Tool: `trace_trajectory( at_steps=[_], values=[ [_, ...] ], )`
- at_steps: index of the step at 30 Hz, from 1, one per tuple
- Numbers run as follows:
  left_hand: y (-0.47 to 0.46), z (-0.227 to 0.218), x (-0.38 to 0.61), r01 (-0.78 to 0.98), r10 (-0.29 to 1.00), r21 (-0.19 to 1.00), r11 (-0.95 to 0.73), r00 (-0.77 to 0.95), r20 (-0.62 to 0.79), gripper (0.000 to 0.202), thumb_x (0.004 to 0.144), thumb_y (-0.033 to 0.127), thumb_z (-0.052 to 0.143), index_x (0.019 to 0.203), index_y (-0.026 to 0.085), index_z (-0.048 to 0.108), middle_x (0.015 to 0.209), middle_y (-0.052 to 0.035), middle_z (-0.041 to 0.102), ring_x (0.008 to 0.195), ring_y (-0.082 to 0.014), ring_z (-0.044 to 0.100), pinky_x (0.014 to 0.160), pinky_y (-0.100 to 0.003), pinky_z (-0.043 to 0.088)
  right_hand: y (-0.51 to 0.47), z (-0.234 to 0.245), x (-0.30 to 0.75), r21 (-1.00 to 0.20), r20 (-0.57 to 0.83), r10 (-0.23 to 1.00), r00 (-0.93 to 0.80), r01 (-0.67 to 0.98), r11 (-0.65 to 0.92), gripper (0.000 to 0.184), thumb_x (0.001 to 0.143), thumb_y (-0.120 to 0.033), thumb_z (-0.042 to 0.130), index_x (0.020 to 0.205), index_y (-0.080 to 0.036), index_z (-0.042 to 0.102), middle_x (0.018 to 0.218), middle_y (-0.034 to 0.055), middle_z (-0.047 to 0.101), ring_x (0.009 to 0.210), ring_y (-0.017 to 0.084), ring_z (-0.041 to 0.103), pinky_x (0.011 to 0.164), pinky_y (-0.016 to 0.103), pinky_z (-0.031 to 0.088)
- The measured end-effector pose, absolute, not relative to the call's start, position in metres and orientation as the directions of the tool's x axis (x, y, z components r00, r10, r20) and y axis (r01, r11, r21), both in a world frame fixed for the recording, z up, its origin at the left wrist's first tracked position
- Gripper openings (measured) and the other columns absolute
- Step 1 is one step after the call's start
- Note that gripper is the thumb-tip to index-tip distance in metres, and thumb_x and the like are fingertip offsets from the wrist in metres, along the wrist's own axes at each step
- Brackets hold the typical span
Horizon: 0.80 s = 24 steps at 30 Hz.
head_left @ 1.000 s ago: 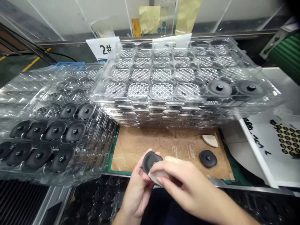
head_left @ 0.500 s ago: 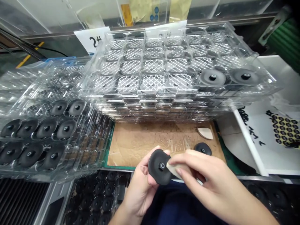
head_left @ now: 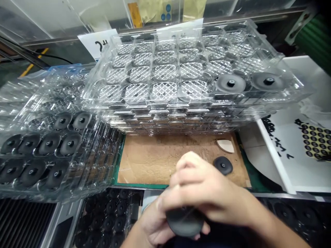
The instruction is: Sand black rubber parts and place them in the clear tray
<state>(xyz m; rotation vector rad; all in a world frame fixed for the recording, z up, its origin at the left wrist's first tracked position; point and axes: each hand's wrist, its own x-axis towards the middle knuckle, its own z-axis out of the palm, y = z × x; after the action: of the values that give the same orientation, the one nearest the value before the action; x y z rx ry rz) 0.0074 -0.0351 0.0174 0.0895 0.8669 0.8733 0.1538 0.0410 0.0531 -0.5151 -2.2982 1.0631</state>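
Observation:
Low in the middle of the view, my left hand cups a black rounded disc part from below. My right hand lies over the top of that disc with its fingers curled and pressed together; what they pinch is hidden. Both hands hover in front of the brown cardboard mat. A second black disc lies loose on the mat to the right, beside a pale wedge-shaped piece.
A tall stack of clear blister trays stands behind the mat, with two grey discs in its top right pockets. Left trays hold several black discs. A white sheet with round stickers lies right. More black parts sit in a bin below.
My hands dropped lower and closer to me. My right hand moved over the disc and now covers most of it, hiding the pale piece it held against it.

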Motion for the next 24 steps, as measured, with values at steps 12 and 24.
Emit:
trace_trajectory(
  at_steps=[12,24],
  values=[
    [-0.027,0.007,-0.012,-0.682,0.685,0.213,0.700,0.555,-0.472,0.060,0.058,0.042,0.079,0.114,0.027,0.060,0.100,-0.0076,0.071,0.085,-0.0255,0.070,0.062,-0.025,0.057,-0.002,-0.084,0.158,-0.813,-0.191,0.927,-0.323,0.581,0.035,0.026,0.086,-0.016,0.044,0.091,-0.019,0.069,0.095,0.0079,0.061,0.090,0.020,0.063,0.081,0.034,0.052],
    [-0.023,0.010,-0.019,-0.704,0.718,0.325,0.632,0.373,-0.587,0.057,0.062,0.038,0.077,0.117,0.029,0.060,0.117,-0.0066,0.065,0.103,-0.0271,0.064,0.083,-0.033,0.053,-0.002,-0.087,0.163,-0.801,-0.121,0.974,-0.191,0.599,0.018,0.026,0.086,-0.024,0.045,0.104,-0.020,0.064,0.094,0.0075,0.066,0.083,0.021,0.064,0.073,0.034,0.054]
  ],
)
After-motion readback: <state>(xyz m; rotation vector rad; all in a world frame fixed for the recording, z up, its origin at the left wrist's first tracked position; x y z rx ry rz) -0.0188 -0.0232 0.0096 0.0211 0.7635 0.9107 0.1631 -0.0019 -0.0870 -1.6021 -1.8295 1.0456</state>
